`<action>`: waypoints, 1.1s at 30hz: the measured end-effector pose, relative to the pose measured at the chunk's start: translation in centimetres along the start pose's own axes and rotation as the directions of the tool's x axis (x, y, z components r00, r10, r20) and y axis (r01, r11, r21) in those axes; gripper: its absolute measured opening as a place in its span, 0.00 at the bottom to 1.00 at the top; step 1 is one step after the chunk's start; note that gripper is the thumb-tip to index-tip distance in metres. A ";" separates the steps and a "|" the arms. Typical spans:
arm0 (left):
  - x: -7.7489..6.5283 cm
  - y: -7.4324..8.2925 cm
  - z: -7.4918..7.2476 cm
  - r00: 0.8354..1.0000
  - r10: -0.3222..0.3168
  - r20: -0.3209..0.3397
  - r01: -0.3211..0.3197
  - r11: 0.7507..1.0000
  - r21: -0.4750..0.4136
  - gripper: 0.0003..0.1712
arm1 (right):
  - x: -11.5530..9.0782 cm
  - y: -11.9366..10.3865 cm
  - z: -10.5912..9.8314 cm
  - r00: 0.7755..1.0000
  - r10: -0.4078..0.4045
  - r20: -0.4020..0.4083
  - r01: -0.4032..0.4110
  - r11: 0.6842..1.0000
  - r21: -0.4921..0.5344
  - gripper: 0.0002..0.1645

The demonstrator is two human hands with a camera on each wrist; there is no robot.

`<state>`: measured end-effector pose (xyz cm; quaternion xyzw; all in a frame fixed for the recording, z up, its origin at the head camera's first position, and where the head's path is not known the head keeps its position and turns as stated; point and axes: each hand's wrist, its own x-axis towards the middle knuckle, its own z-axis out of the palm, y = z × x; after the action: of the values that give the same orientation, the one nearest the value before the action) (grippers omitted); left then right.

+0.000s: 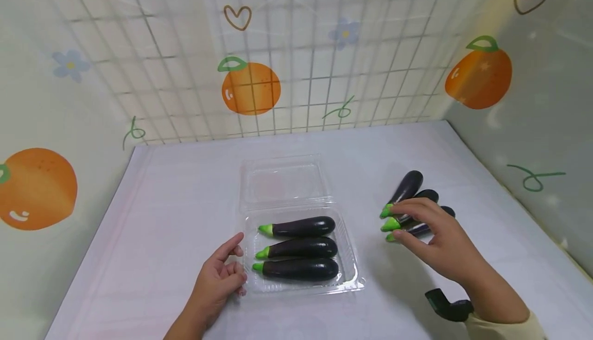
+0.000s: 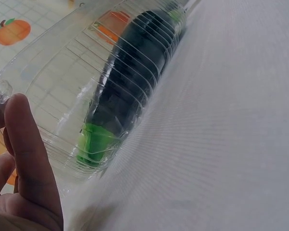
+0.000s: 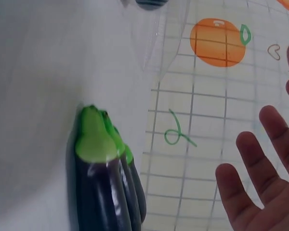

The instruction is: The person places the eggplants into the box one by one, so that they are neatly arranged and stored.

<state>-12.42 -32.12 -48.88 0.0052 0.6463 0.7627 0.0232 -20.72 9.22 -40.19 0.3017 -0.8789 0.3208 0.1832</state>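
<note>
A clear plastic clamshell box [image 1: 350, 257] lies with its lid [image 1: 284, 183] folded back. Inside, side by side, are three dark eggplants [image 1: 303, 248] with green stem ends pointing left. My left hand [image 1: 215, 281] rests by the box's left side, fingertips at its rim, index finger extended. In the left wrist view, an eggplant [image 2: 130, 67] shows through the ribbed plastic wall. On the right, three loose eggplants [image 1: 407, 185] lie fanned out, stems toward the box. My right hand [image 1: 447, 242] hovers over them with fingers spread, apart from them in the right wrist view.
A white cloth [image 1: 185, 190] covers the table. Curtain-like walls printed with oranges [image 1: 252, 88] rise behind and at both sides, with a wire grid at the back. A black strap piece [image 1: 447, 306] sits at the right wrist.
</note>
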 end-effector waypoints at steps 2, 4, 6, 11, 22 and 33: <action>0.0 -0.1 0.1 1.000 -0.001 0.000 0.001 1.000 0.002 0.47 | -0.2 0.2 -0.1 1.000 0.013 -0.013 -0.013 1.000 -0.008 0.32; 0.0 -0.1 0.1 1.000 -0.004 -0.004 0.004 1.000 0.004 0.47 | -0.3 0.4 -0.2 0.999 0.028 -0.019 -0.028 1.000 -0.013 0.32; 0.0 -0.1 0.0 1.000 -0.007 -0.008 0.008 1.000 0.007 0.46 | -0.5 0.4 -0.3 0.999 0.042 -0.017 -0.042 0.999 -0.021 0.31; 0.0 -0.1 0.0 1.000 -0.017 -0.011 0.017 1.000 0.009 0.46 | -0.7 0.5 -0.5 0.999 0.052 -0.014 -0.053 0.998 -0.036 0.31; 0.0 -0.2 0.0 1.000 0.005 -0.006 -0.005 1.000 0.018 0.46 | -1.0 1.8 -0.9 0.997 0.063 -0.037 -0.065 0.997 -0.034 0.31; 0.0 0.0 0.2 1.000 0.012 -0.005 -0.012 1.000 0.024 0.45 | -1.4 3.4 -0.9 0.994 0.101 -0.041 -0.104 0.992 -0.071 0.30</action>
<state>-12.44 -31.96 -48.88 0.0073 0.6554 0.7551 0.0166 -21.74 12.44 -41.81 0.2431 -0.9009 0.3029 0.1938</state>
